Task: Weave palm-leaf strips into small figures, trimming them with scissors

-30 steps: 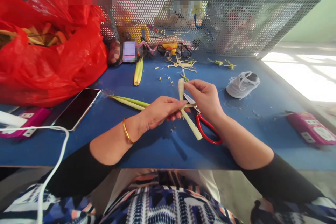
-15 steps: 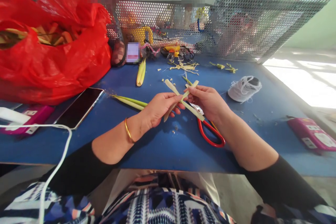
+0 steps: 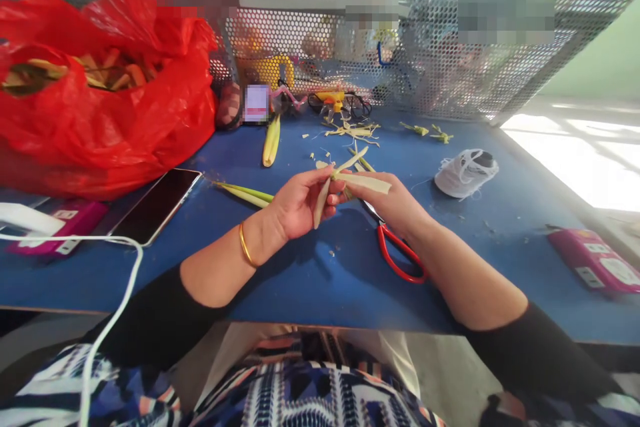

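Pale green leaf strips (image 3: pixel 367 182) cross one another between my two hands, above the middle of the blue table. My left hand (image 3: pixel 305 203) pinches them near the crossing, and one strip hangs down by its fingertips. From the other side my right hand (image 3: pixel 393 203) has its fingers closed on the same strips; its fingertips are partly hidden under a wide strip. Scissors with red handles (image 3: pixel 400 257) lie beneath my right wrist. Left of my left hand, long green leaves (image 3: pixel 245 193) rest on the table.
A red plastic bag (image 3: pixel 115 140) of leaf scraps stands at the left, beside a phone (image 3: pixel 157 207). White thread (image 3: pixel 465 173) and a magenta box (image 3: pixel 597 257) sit at the right. Behind is a perforated metal screen (image 3: pixel 440 73).
The strips have turned from an X shape into a bundle spreading from one crossing point. My right hand has moved in closer to my left, its fingers now lower under a strip.
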A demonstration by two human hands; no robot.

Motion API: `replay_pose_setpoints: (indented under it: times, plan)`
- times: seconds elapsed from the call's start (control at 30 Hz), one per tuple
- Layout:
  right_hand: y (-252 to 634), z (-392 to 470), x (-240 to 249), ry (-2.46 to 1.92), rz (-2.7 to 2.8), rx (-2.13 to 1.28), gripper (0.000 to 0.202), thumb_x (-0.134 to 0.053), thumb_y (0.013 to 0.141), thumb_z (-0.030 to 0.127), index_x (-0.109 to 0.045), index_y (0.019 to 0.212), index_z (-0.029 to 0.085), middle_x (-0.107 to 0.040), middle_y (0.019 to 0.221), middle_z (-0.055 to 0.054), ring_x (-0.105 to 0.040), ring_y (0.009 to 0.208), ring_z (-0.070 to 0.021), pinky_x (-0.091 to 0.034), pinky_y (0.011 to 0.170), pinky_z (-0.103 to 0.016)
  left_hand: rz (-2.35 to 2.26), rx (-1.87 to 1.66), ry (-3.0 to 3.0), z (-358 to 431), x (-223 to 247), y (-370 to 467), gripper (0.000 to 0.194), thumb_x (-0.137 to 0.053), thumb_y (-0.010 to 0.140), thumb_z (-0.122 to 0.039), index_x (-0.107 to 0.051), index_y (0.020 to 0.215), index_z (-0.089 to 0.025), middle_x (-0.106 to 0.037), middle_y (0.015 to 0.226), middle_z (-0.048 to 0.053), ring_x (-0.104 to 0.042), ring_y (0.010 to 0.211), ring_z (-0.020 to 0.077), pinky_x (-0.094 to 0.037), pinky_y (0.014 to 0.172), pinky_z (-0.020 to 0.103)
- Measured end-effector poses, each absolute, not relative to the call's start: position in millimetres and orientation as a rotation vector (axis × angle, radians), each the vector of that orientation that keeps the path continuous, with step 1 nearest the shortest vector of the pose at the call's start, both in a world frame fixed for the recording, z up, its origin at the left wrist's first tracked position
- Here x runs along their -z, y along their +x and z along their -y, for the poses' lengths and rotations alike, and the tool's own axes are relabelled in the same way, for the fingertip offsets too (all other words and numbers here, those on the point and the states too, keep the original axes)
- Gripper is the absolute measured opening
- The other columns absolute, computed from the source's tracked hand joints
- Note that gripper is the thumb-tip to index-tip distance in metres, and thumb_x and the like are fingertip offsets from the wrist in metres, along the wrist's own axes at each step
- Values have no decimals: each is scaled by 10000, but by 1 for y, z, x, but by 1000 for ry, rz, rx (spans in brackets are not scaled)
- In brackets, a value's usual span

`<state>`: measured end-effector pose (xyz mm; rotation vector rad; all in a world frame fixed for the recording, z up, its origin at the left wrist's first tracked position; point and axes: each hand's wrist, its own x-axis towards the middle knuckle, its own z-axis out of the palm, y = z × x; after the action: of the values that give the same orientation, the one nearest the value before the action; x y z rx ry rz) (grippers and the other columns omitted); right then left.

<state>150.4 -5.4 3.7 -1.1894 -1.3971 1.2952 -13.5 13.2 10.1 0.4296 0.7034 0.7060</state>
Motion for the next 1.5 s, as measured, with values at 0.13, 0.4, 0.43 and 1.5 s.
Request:
replay_pose_setpoints:
  times: [0.13,0.4,0.43,1.5]
  plan:
    - [148,6,3,-1127,1447,-1209,296,-772,659,455,-754,804,199,-710,728,-5,-618,699,-153,-506,727,-312,-744,-741,453,-11,-10,-11,182,-580,901,-196,-660,762,-110,-651,593,2,-540,433,69,-462,432,187]
    - [151,4,9,-1138,1700,-882,223,-658,787,408,-693,698,206,-617,647,-1,-510,632,-140,-416,595,-283,-768,-863,548,-7,-1,-3,164,-598,898,-185,-649,750,-135,-649,592,-18,-582,466,67,-464,461,169]
    - [152,4,9,-1153,1731,-830,218,-642,800,386,-676,677,209,-599,632,3,-495,630,-140,-401,588,-280,-759,-866,559,-7,-1,-3,167,-588,902,-175,-647,751,-136,-647,586,-20,-595,477,70,-472,473,169]
    - [136,13,17,-1292,1710,-750,296,-545,849,405,-592,658,184,-576,609,17,-488,595,-117,-379,593,-256,-719,-1140,752,-4,10,6,146,-666,754,-67,-621,869,-146,-753,789,51,-702,950,195,-460,955,342]
